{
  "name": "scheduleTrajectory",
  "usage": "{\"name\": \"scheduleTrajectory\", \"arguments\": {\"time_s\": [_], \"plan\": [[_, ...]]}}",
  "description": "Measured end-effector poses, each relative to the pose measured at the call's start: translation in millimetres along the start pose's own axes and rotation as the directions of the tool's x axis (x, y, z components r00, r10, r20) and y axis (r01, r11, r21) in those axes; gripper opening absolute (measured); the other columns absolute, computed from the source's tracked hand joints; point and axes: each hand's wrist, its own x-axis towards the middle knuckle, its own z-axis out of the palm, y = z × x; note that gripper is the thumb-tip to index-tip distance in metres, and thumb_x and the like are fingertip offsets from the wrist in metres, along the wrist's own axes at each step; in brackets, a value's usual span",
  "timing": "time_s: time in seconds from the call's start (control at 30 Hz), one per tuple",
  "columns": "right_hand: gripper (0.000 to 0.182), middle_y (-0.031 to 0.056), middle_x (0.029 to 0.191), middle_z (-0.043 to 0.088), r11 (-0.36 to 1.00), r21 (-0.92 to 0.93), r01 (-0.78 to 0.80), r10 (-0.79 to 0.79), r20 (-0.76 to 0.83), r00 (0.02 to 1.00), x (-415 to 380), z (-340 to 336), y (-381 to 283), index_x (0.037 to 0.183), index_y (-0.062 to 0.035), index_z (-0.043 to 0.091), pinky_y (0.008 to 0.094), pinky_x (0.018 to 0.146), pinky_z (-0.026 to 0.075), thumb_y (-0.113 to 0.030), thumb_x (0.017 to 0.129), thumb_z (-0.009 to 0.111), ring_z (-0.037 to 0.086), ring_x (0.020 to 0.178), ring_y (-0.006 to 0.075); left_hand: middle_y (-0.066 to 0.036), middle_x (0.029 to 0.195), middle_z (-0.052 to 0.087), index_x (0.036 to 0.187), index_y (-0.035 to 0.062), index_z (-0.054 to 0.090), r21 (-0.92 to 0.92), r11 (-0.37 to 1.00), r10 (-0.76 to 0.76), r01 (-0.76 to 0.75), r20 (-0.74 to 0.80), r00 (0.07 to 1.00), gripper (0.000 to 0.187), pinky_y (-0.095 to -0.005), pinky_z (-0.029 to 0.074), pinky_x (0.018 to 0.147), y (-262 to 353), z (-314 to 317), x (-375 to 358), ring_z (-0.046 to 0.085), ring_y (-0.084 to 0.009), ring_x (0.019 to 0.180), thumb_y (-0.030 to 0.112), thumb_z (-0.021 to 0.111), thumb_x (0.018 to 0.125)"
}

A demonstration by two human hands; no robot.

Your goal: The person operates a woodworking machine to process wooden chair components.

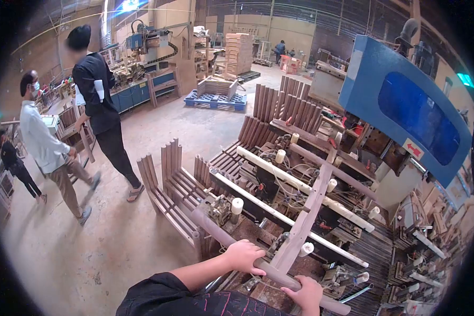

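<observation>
Gripping wooden T-frame (300, 226): left hand (243, 256), right hand (306, 295).

Ahead of my hands the machine bed (300, 210) is crowded: white rails (295, 181) run diagonally across it, with clamps, hoses and white-capped posts (237, 205) between them, leaving only narrow gaps. The T-shaped wooden frame (305, 216) crosses the bed above the rails. To the right, the blue machine hood (405, 110) overhangs and closes that side. Stacked wooden slats (166, 184) stand against the bed's left edge. Further left, the concrete floor (105, 247) lies open, with three people (102, 105) standing well apart from me.
</observation>
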Motion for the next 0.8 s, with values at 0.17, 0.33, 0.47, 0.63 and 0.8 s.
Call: {"name": "scheduleTrajectory", "arguments": {"time_s": [0.17, 0.33, 0.47, 0.63, 0.8], "plan": [[0.064, 0.0092, 0.093, 0.073, 0.999, -0.035, 0.0, 0.001, 0.025, 1.0, 1.0, -0.4, 2.1, 0.099, -0.0118, 0.075, 0.0403, 0.081, 0.054, -0.06, 0.057, 0.084, 0.069, 0.088, 0.0291, -0.006, 0.078, 0.067, 0.093, 0.0111, 0.067, -0.009, 1.0, 0.009, -0.009, -0.03, 1.0, 0.062, -0.0365, 0.05, 0.073, -1.2, 2.3, -0.1, 0.068, -0.0259, 0.079, 0.07, 0.066, 0.075], [0.069, 0.0094, 0.092, 0.071, 0.998, -0.058, 0.026, -0.025, 0.017, 1.0, -0.1, 6.3, 8.5, 0.101, -0.0122, 0.073, 0.0409, 0.081, 0.053, -0.069, 0.062, 0.077, 0.069, 0.088, 0.0285, -0.005, 0.076, 0.066, 0.092, 0.0113, 0.066, 0.0, 1.0, 0.017, -0.017, -0.048, 0.999, 0.061, -0.0362, 0.049, 0.073, -1.0, 3.4, -0.5, 0.067, -0.0253, 0.078, 0.07, 0.067, 0.075], [0.068, 0.0086, 0.093, 0.071, 0.998, -0.054, 0.019, -0.018, 0.032, 0.999, -1.0, 1.1, 4.3, 0.102, -0.0121, 0.073, 0.0413, 0.08, 0.052, -0.068, 0.063, 0.077, 0.069, 0.089, 0.0284, -0.005, 0.075, 0.065, 0.089, 0.0115, 0.066, 0.014, 1.0, 0.017, -0.016, -0.054, 0.998, 0.06, -0.0359, 0.049, 0.073, 0.6, 1.2, -0.7, 0.067, -0.0251, 0.077, 0.069, 0.068, 0.074], [0.068, 0.0083, 0.094, 0.072, 0.998, -0.056, 0.019, -0.017, 0.032, 0.999, -1.0, 2.9, 5.9, 0.102, -0.0121, 0.073, 0.0413, 0.08, 0.052, -0.068, 0.063, 0.077, 0.068, 0.089, 0.0283, -0.005, 0.076, 0.065, 0.088, 0.0116, 0.066, 0.012, 1.0, 0.015, -0.014, -0.057, 0.998, 0.059, -0.0358, 0.049, 0.073, 0.9, 1.5, -1.0, 0.067, -0.0249, 0.077, 0.069, 0.068, 0.074], [0.068, 0.008, 0.094, 0.072, 0.998, -0.066, 0.005, -0.002, 0.041, 0.999, -1.0, 4.9, 7.1, 0.102, -0.0128, 0.073, 0.0412, 0.082, 0.052, -0.068, 0.063, 0.077, 0.068, 0.091, 0.0276, -0.005, 0.077, 0.066, 0.089, 0.0115, 0.067, 0.007, 1.0, 0.02, -0.02, -0.076, 0.997, 0.059, -0.0357, 0.049, 0.073, -0.3, 4.2, -1.6, 0.068, -0.0247, 0.077, 0.069, 0.068, 0.074]]}}
